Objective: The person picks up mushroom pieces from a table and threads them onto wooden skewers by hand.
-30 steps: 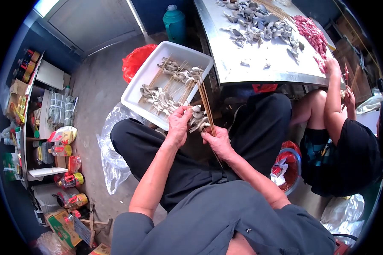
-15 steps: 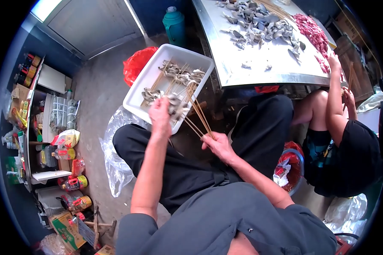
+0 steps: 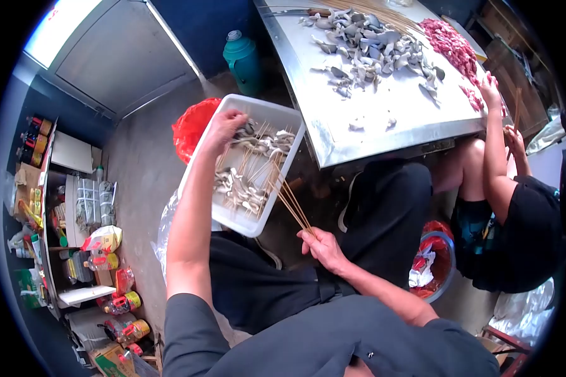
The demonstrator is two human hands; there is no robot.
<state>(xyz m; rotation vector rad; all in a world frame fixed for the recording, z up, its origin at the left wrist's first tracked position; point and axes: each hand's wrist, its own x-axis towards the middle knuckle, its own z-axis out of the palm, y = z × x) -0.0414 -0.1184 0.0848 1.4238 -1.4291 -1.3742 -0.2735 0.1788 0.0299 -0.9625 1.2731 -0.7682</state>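
Observation:
My left hand (image 3: 228,129) reaches over the far left part of a white tray (image 3: 253,227), its fingers closed at the grey mushroom pieces there. Whether it still grips a skewer is hidden. Skewered mushrooms (image 3: 242,190) lie in the tray in two groups, one far and one near. Over my lap, my right hand (image 3: 324,247) is closed around several bare wooden skewers (image 3: 290,204), which point up and left over the tray's right edge.
A metal table (image 3: 333,139) bears loose mushrooms (image 3: 383,53) and red meat (image 3: 451,50). A co-worker's hand (image 3: 489,91) touches the meat. Nearby are a red bag (image 3: 192,129), a teal flask (image 3: 242,66), a lined bin (image 3: 443,267) and shelves (image 3: 53,251) at the left.
My left hand has moved forward from the tray's near side to its far left part, carrying the skewered mushrooms away from my right hand. My right hand keeps the bare skewers, slightly lower in view.

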